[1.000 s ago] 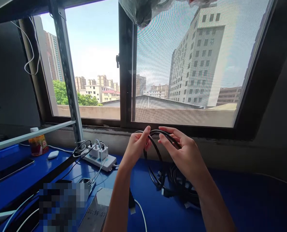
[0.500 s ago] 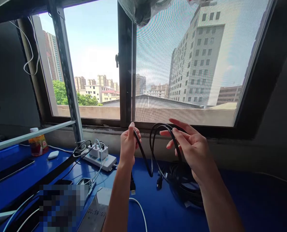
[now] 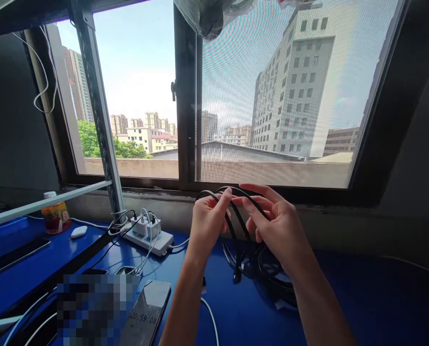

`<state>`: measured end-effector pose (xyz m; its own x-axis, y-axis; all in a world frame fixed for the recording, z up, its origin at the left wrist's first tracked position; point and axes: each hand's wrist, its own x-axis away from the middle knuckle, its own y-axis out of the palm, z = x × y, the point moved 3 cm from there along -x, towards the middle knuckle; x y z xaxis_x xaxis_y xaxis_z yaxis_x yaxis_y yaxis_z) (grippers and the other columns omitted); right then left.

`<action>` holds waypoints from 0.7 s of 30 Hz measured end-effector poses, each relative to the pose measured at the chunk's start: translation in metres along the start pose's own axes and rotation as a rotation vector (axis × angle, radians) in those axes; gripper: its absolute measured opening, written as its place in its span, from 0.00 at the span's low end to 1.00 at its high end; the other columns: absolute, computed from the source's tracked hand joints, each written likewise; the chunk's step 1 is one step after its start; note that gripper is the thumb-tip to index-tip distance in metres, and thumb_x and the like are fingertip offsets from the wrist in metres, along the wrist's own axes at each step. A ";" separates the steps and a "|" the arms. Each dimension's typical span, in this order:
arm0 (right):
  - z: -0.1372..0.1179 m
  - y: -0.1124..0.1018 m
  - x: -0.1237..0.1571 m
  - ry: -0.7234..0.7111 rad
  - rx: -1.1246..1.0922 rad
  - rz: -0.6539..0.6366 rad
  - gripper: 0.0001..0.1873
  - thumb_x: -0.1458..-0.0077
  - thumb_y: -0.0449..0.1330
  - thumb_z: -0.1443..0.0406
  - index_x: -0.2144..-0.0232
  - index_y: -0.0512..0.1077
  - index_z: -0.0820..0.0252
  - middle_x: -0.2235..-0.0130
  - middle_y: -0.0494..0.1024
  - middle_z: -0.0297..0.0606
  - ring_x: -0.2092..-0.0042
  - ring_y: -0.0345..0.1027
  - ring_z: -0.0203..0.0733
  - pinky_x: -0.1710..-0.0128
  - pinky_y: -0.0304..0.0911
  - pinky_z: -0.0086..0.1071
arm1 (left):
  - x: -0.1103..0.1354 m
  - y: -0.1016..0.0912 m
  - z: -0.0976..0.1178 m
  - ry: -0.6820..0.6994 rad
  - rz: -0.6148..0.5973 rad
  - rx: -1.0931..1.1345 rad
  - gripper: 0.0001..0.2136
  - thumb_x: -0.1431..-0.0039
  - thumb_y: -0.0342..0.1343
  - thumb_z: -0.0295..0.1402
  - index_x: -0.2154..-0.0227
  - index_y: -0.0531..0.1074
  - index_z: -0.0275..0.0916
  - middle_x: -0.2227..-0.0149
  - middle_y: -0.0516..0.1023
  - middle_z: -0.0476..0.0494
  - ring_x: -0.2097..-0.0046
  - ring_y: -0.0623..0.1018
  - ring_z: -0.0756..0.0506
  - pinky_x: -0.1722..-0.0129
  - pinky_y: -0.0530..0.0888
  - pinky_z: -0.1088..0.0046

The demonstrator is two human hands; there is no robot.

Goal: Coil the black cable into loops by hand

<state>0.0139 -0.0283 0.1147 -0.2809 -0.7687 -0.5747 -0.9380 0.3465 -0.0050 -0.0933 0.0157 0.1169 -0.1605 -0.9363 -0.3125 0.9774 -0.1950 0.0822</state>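
Note:
Loops of a black cable (image 3: 240, 218) run between my two hands, above a blue table (image 3: 243, 317). My left hand (image 3: 208, 223) is closed on the cable, thumb pressed against the fingers. Close to its right, my right hand (image 3: 281, 216) has its thumb and bent fingers around the looped strands, with the index finger stretched out above. Under and behind the right hand lies a coiled pile of black cable (image 3: 277, 286), partly covered by the wrist. A black plug (image 3: 237, 275) shows at the pile's left edge.
At left stand a white power strip (image 3: 153, 242) with chargers, a phone (image 3: 147, 310) showing a timer, a bottle (image 3: 56, 216) and a small white case (image 3: 79, 232). A metal shelf post (image 3: 102, 105) rises before the window. A white cord (image 3: 210, 315) lies near my left forearm.
My left hand has moved right with the cable, close to my right hand. The loops now lie together between both hands, and the right fingers have closed in around them.

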 end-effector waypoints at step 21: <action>-0.003 0.010 0.010 -0.112 0.120 -0.249 0.18 0.47 0.59 0.60 0.53 0.71 0.54 0.56 0.76 0.39 0.71 0.72 0.33 0.78 0.66 0.21 | -0.001 -0.010 -0.002 0.142 0.092 0.094 0.27 0.61 0.60 0.60 0.79 0.73 0.35 0.87 0.60 0.56 0.86 0.58 0.56 0.86 0.53 0.79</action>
<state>0.0012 -0.0339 0.1119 -0.0145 -0.7764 -0.6301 -0.9428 0.2205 -0.2499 -0.1028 0.0190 0.1144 -0.0431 -0.9021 -0.4295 0.9688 -0.1427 0.2026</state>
